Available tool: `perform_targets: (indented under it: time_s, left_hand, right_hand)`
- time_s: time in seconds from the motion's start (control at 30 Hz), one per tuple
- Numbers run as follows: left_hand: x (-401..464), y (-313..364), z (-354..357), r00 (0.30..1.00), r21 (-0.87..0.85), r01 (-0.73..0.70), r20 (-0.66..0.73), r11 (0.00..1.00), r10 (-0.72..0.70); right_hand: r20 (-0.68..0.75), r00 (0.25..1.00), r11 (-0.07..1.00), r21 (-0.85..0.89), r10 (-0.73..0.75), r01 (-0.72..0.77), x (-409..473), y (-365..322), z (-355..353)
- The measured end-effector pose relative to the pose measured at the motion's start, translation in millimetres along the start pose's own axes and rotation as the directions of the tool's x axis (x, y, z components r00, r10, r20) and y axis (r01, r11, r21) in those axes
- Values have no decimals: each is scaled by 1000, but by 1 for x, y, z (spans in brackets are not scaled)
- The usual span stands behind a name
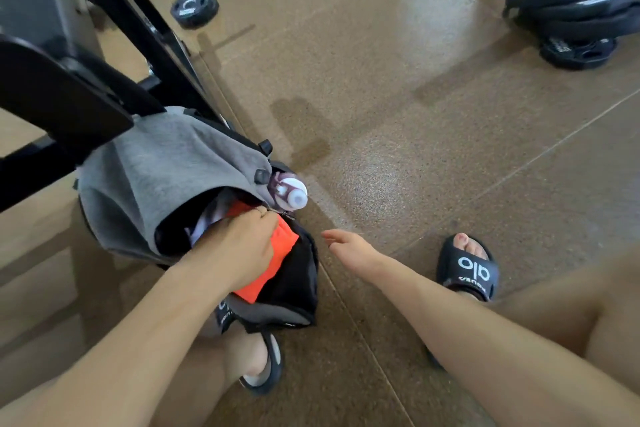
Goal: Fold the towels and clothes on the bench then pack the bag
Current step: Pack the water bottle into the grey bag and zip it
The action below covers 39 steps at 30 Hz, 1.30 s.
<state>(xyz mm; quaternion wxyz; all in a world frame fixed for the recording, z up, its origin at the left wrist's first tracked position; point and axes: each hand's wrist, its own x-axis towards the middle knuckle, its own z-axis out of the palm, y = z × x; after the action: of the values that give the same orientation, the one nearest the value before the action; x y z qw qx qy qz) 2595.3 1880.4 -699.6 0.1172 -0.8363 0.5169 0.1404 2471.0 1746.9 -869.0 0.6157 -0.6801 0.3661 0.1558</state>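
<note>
A grey and black backpack point(162, 170) stands open on the floor by my feet. An orange garment point(282, 246) and pale cloth point(202, 224) show in its mouth. A white-capped bottle point(292, 192) sits in its side pocket. My left hand point(239, 246) is at the bag's opening, its fingers pinching the zipper pull at the rim, over the orange garment. To the right of the bag my right hand point(349, 246) hovers with straight fingers, holding nothing.
A black bench frame point(114, 21) rises at the left behind the bag. A small weight plate point(194, 9) lies on the brown floor, a stack of plates point(575, 14) at the far right. My feet wear black slides point(467, 269).
</note>
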Motion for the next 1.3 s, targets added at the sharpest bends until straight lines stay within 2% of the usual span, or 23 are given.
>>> perform_targets:
  time_s: [0.1, 0.2, 0.3, 0.37, 0.5, 0.67, 0.8, 0.9, 1.03, 1.3]
  left_hand:
    - [-4, -5, -4, 999, -77, 25, 22, 997, -24]
    - [2, 0, -10, 1000, -176, 7, 12, 984, -5]
    - [7, 5, -8, 1000, -196, -19, -14, 980, 17]
    - [10, 7, -5, 999, -173, -31, -19, 984, 28]
    - [11, 12, 2, 999, -62, -51, -20, 997, 50]
    - [7, 10, 8, 1000, 34, -20, -4, 999, 20]
    - [4, 7, 13, 998, -18, -27, -65, 999, 25]
    - [7, 5, 19, 998, -57, -14, -60, 998, 11]
    - [18, 6, 20, 996, -75, -29, -84, 997, 22]
    - [20, 23, 9, 988, -175, -96, -139, 980, 72]
  right_hand:
    - [-25, 999, 996, 81, -38, 40, 15, -9, 16]
    - [-67, 996, 965, 255, -52, 68, 45, 4, 25]
    - [-128, 992, 939, 343, 12, 33, 35, -5, 10]
    - [-121, 992, 941, 337, 28, 15, 20, -14, -1]
    - [-48, 999, 976, 216, 22, -11, 6, -21, -3]
    - [83, 995, 966, 245, 62, -81, -5, -24, 5]
    - [139, 988, 965, 239, 75, -107, -12, -23, 10]
    - [146, 986, 986, 135, 80, -99, -19, -32, 8]
    - [33, 999, 970, -243, -25, 32, -30, -44, 1]
    - [38, 996, 858, -507, -79, 87, -83, -74, -33]
